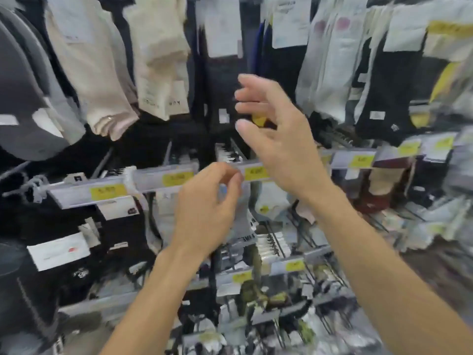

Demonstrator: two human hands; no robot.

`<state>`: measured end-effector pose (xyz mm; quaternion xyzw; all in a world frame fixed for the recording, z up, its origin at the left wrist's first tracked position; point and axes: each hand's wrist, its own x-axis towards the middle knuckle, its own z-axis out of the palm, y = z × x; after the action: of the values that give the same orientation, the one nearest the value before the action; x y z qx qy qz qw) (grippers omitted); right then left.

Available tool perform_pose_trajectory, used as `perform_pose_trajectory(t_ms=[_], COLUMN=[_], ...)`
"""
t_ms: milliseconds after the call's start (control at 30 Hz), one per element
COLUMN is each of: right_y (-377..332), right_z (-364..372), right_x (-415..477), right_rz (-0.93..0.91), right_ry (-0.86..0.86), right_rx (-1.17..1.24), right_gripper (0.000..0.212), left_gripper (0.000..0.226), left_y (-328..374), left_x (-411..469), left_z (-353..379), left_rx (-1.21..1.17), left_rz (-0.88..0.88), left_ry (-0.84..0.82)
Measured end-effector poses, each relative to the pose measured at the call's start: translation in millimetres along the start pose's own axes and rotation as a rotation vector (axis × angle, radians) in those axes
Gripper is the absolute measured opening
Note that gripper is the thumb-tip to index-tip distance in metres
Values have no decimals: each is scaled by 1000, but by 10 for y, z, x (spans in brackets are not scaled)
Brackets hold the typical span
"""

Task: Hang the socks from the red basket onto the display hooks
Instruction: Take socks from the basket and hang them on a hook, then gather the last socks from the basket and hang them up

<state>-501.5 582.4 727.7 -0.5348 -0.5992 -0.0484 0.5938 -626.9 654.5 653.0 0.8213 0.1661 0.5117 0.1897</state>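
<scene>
My left hand (207, 206) hovers in front of the price rail (163, 179) with loosely curled fingers, and I see nothing plainly held between them. My right hand (276, 134) is higher, fingers spread and relaxed, holding nothing, in front of a dark hanging sock pack (222, 73). Between the hands a display hook (238, 149) juts out with black-and-white sock packs (227, 155) on it. The red basket is out of view. The picture is blurred by motion.
Sock packs hang in rows all over the wall: beige and cream pairs (158, 60) at upper left, white and black ones (330, 67) at upper right. Yellow price tags (362, 161) line the rails. More hooks with packs (273, 244) stick out below my hands.
</scene>
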Motion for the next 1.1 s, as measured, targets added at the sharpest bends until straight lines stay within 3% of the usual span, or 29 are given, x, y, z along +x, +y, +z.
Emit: perform_pose_trajectory(t_ms=[100, 267, 367, 433, 500, 567, 700, 933, 1100], right_y=[370, 863, 737, 622, 403, 210, 33, 379, 521], right_z=[-554, -1608, -2291, -2459, -2720, -2876, -3067, -3340, -3926], right_x=[-1247, -3760, -5332, -6012, -6645, -7133, -7677, -7960, -8092], right_rz=[255, 953, 1380, 1584, 1802, 1932, 2056, 2191, 2290], right_ry=[-3, 36, 20, 10, 88, 106, 113, 269, 411], right_rx=[-42, -172, -295, -267, -234, -253, -229, -67, -64], right_gripper=[37, 37, 33, 35, 36, 33, 29, 29, 25], left_gripper=[25, 13, 20, 24, 28, 31, 27, 25, 19], left_y=[393, 865, 1153, 1124, 1315, 1535, 1876, 2232, 2635], left_x=[-391, -2112, -3415, -3953, -4401, -4607, -4672, -4735, -4756], left_z=[859, 2379, 2994, 3104, 3274, 3372, 3671, 4535, 5397], left_rx=[-138, -131, -96, -28, 60, 157, 153, 183, 150], left_rz=[-68, -214, -303, -408, -313, -163, 5, 23, -18], left_ry=[-300, -1031, -1453, -1638, -1802, -1892, -1902, -1988, -2094])
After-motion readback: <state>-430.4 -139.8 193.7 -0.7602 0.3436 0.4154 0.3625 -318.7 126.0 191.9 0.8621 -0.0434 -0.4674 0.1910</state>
